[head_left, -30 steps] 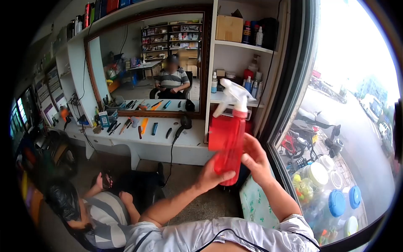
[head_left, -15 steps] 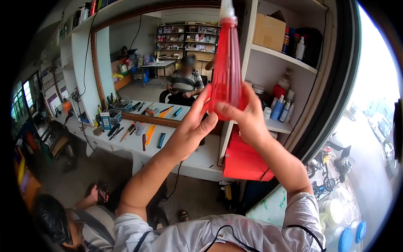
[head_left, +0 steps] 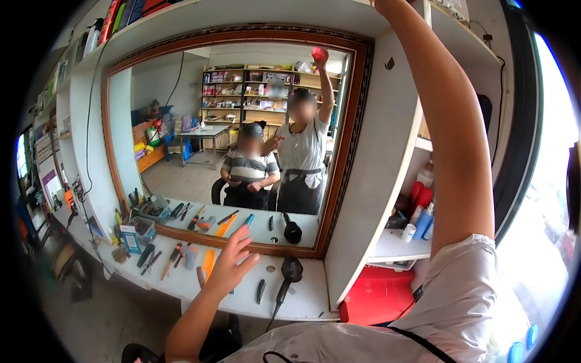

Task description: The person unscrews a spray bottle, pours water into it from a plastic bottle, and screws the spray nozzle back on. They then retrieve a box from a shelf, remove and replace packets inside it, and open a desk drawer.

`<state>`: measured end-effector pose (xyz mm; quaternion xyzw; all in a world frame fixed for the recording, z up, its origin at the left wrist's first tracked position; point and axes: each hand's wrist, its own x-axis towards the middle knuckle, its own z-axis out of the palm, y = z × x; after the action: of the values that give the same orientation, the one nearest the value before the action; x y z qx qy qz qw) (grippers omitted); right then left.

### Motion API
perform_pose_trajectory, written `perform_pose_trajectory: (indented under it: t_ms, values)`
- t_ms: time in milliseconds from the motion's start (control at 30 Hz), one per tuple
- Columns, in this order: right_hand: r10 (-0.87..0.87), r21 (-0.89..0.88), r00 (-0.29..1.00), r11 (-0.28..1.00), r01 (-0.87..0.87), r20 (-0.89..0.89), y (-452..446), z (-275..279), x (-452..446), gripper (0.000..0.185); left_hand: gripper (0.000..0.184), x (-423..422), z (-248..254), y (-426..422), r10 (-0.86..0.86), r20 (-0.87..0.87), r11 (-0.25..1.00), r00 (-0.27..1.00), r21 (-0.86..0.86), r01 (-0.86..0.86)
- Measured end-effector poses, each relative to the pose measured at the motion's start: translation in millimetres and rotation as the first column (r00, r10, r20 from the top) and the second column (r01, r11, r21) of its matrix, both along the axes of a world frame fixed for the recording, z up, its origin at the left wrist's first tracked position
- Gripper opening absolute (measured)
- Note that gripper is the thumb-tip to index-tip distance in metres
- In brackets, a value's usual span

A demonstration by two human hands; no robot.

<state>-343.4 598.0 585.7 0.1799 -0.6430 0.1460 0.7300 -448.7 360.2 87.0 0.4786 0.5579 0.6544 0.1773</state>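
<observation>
Bottle [head_left: 319, 53] was visible only by reflection, as a red, rounded end just under the top frame of the mirror [head_left: 242, 35]. It was raised above the wearer's head in the right hand [head_left: 324, 61]. The rest of it was cut off, so the long axis and the nozzle's heading could not be told.

Right arm [head_left: 454, 121]: raised steeply past the shelves, leaning inward toward its top; in direct view it ran out at the upper edge near the wrist. Elbow slightly bent in reflection. Fingers of that hand were closed about the bottle, too small for exact placement.

Left hand [head_left: 227, 263]: held up in front, back toward the camera, forearm rising from lower left. Its fingers were spread wide, pointing upward, thumb out to the right, holding nothing. It was in the air, overlapping the worktop [head_left: 311, 291] in view.

Near it in view: orange comb [head_left: 209, 261] just left; black clipper [head_left: 261, 291] and hair dryer [head_left: 292, 270] to the right, both lying on the worktop. Seated person [head_left: 249, 163], in reflection, was beside the wearer.
</observation>
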Motion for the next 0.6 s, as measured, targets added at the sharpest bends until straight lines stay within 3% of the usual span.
perform_pose_trajectory:
  t_ms: [33,100,133,267,367,433,500,533,600]
  values:
    - [-0.004,0.014,1.000,1.000,0.004,-0.004,2.2,13.8,-7.5,0.027,0.067,-7.5,-3.2,0.1,-0.004,-0.004,1.000,1.000,0.014,0.004]
    - [-0.075,-0.121,0.991,0.989,0.089,0.113,7.7,32.2,-22.2,0.028,0.067,-19.9,-11.1,-3.5,0.007,0.006,1.000,1.000,-0.008,-0.007]
    - [-0.026,-0.148,0.994,0.988,0.043,0.109,8.6,35.5,-29.8,0.029,0.067,-24.6,-13.1,-6.1,0.017,0.016,1.000,1.000,-0.020,-0.017]
    - [-0.112,-0.105,0.990,0.987,0.120,0.081,35.5,55.6,-62.7,0.022,0.067,-45.7,-24.1,-19.9,0.070,0.002,0.995,0.998,-0.068,-0.070]
    - [-0.045,-0.129,0.987,0.989,0.066,0.156,41.4,62.0,-77.4,0.021,0.067,-55.4,-21.9,-32.0,0.120,0.036,0.990,0.992,-0.082,-0.117]
    - [-0.085,-0.095,0.992,0.991,0.094,0.092,40.8,64.0,-84.0,0.025,0.066,-65.0,-29.3,-31.5,0.129,0.047,0.989,0.990,-0.080,-0.125]
    - [-0.410,-0.132,0.893,0.890,0.436,0.187,46.6,73.2,-89.7,0.048,0.066,-70.6,-34.1,-29.6,0.140,0.057,0.988,0.989,-0.080,-0.135]
    - [-0.407,-0.129,0.894,0.892,0.433,0.186,50.2,74.7,-97.7,0.048,0.066,-72.6,-35.3,-28.0,0.131,0.036,0.988,0.991,-0.087,-0.128]
    - [-0.778,-0.348,0.628,0.584,0.733,0.019,52.4,69.8,-113.7,0.074,0.065,-73.9,-37.7,-25.6,0.126,0.017,0.988,0.992,-0.096,-0.123]
